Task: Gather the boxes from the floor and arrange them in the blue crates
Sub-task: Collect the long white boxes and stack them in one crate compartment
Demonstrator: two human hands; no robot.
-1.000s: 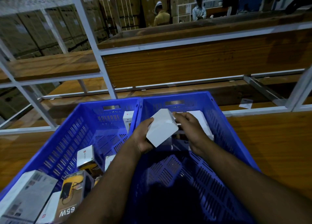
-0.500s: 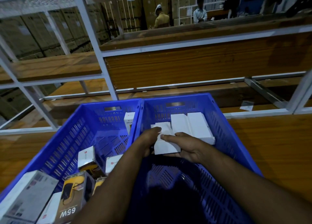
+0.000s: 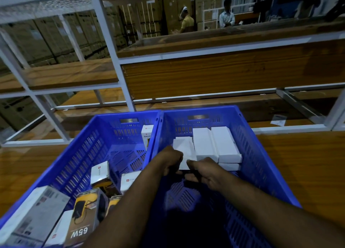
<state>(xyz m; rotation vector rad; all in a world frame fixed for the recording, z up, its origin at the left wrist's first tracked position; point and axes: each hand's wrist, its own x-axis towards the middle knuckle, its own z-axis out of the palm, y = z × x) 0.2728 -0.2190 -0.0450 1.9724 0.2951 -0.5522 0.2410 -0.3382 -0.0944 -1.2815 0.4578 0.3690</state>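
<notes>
Two blue crates stand side by side on a wooden surface. In the right crate (image 3: 261, 154), two white boxes (image 3: 204, 143) lie flat at the far end, with another under them. A third white box (image 3: 183, 148) lies flat against their left side. My left hand (image 3: 170, 160) grips its near left corner with curled fingers. My right hand (image 3: 203, 173) pinches its near edge, thumb on top. The left crate (image 3: 74, 163) holds several printed boxes, among them a black and yellow 65W box (image 3: 87, 216) and a grey-white box (image 3: 31, 216).
White metal racking (image 3: 112, 47) with wooden shelves (image 3: 214, 75) rises right behind the crates. A paper slip (image 3: 278, 119) lies on the lower shelf at right. Far back, two persons (image 3: 187, 22) stand among stacked cartons. The near half of the right crate is in shadow.
The white box was tilted in both hands above the right crate; it now lies flat beside the other white boxes at the far end, both hands still on it.
</notes>
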